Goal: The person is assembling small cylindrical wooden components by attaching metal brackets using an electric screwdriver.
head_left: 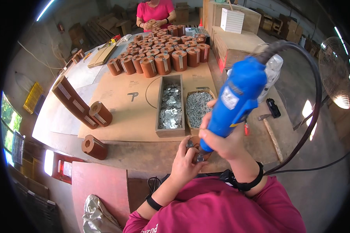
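Observation:
My right hand [220,144] is wrapped round a blue electric screwdriver [237,93], tilted with its narrow tip down at the table's near edge. A thick dark cable leaves its top. Under the tip is a brown hollow cylinder [194,140], mostly hidden by my hands. My left hand [184,162] is closed on its near side, with a small metal plate [200,158] by the fingertips. Just beyond lie a grey wooden tray [158,116] of thin metal plates [171,105] and a box of screws [199,106].
Many brown cylinders [163,64] stand together at the back, near a person in pink [155,11] holding one. Several more [94,147] are at the left. A hammer [272,136] and a black object [273,108] lie at the right. The cable [319,85] arcs down the right side.

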`<state>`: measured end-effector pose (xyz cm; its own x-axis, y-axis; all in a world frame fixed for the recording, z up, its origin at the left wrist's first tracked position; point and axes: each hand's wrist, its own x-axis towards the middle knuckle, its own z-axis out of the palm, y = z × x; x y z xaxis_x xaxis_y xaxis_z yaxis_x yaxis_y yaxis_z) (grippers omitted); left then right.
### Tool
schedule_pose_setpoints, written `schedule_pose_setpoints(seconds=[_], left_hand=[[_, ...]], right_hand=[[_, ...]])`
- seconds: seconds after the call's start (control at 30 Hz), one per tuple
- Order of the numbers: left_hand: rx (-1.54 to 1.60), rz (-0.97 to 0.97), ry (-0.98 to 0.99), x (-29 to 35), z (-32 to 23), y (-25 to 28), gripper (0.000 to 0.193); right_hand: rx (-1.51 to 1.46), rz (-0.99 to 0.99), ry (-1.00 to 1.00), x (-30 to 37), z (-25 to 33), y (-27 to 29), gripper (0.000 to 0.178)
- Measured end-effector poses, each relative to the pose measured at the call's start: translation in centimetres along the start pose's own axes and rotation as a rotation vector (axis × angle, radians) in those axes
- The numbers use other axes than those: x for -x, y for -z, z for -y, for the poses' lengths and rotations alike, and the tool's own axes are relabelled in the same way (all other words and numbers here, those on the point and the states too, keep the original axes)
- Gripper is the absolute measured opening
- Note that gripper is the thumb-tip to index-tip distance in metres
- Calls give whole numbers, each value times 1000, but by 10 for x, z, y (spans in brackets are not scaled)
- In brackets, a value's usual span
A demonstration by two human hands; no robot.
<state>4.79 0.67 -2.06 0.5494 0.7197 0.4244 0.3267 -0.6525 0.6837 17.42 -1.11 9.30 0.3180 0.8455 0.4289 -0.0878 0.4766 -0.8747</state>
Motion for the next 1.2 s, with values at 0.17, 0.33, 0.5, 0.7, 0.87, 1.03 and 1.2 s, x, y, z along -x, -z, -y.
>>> schedule_pose_setpoints(seconds=[0.17, 0.33, 0.5, 0.7, 0.87, 1.03, 1.2], left_hand=[[30, 30, 20, -1, -2, 5, 41], [90, 43, -43, -2, 5, 12, 35], [93, 83, -53, -2, 7, 14, 31], [88, 96, -25, -3, 0, 14, 30], [70, 122, -88, -6, 4, 16, 33], [-1, 161, -80, -4, -2, 19, 33], [10, 185, -62, -3, -3, 18, 33]], right_hand=[[-259, -195, 5, 3, -3, 44, 53], [-376, -424, -142, 16, -21, 92, 49], [-379, -569, -416, 35, -68, 132, 43], [-328, -612, -553, 47, -102, 151, 39], [-363, -570, -706, 51, -118, 160, 37], [-204, -455, -800, 44, -117, 155, 33], [-156, -425, -864, 40, -117, 157, 31]])
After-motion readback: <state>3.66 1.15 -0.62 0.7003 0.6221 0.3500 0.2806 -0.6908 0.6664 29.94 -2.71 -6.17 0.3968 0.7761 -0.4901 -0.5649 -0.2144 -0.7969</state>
